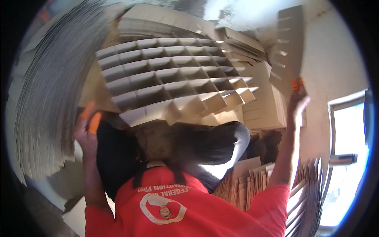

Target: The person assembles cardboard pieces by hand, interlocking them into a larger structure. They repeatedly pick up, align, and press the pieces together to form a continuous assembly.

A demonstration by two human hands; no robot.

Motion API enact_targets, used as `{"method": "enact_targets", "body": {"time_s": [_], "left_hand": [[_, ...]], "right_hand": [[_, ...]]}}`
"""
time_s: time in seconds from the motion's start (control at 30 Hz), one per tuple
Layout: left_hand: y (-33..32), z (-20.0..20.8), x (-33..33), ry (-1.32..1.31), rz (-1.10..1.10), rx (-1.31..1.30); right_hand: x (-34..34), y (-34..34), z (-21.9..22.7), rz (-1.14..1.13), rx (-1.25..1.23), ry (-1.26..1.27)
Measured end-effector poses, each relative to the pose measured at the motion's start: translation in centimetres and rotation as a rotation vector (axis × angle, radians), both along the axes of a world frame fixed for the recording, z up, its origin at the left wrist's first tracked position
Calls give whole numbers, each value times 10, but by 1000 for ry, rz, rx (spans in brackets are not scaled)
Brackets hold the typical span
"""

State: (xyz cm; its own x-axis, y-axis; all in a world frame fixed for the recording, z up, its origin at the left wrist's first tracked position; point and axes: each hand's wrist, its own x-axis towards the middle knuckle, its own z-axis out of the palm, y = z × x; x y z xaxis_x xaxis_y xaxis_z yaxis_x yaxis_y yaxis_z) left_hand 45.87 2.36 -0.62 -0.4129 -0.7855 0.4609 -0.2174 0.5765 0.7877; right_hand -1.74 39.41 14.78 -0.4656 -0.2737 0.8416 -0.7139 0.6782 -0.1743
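In front of me lies a cardboard divider grid [173,77] of interlocked strips forming rows of square cells, tilted, its near-right edges jutting out unevenly. My right hand [299,98], orange covers on its fingers, is raised at the right. It grips the lower end of a slotted cardboard strip [290,47] that stands nearly upright, slots along its left edge. My left hand [86,128], also with orange finger covers, is off the grid's near-left corner, beside a tall stack of cardboard sheets [51,94]. Its fingers are apart and nothing shows between them.
More cardboard strips [162,21] are piled behind the grid, with another stack [242,41] at the back right. A cardboard box [264,106] stands right of the grid. Upright cardboard pieces [246,183] fill the lower right. A bright opening [347,158] is at far right.
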Motion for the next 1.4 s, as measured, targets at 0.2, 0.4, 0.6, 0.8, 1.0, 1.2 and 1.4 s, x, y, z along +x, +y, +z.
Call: {"method": "enact_targets", "body": {"time_s": [0.2,0.4,0.6,0.8,1.0,1.2,1.4], "left_hand": [[21,23,-28,-66,-268,-291],[36,4,-49,-72,-288,-246],[38,-6,-55,13,-335,-200],[36,-5,-58,30,-346,-230],[34,-4,-57,39,-342,-213],[30,-9,-59,46,-344,-216],[30,-13,-63,64,-340,-216]], "right_hand": [[127,-115,75,624,-127,-428],[189,-178,64,989,54,-811],[204,-206,51,1026,163,-953],[207,-229,36,1042,136,-951],[201,-234,45,979,231,-999],[209,-247,43,1025,183,-1050],[208,-250,40,948,335,-1069]]}}
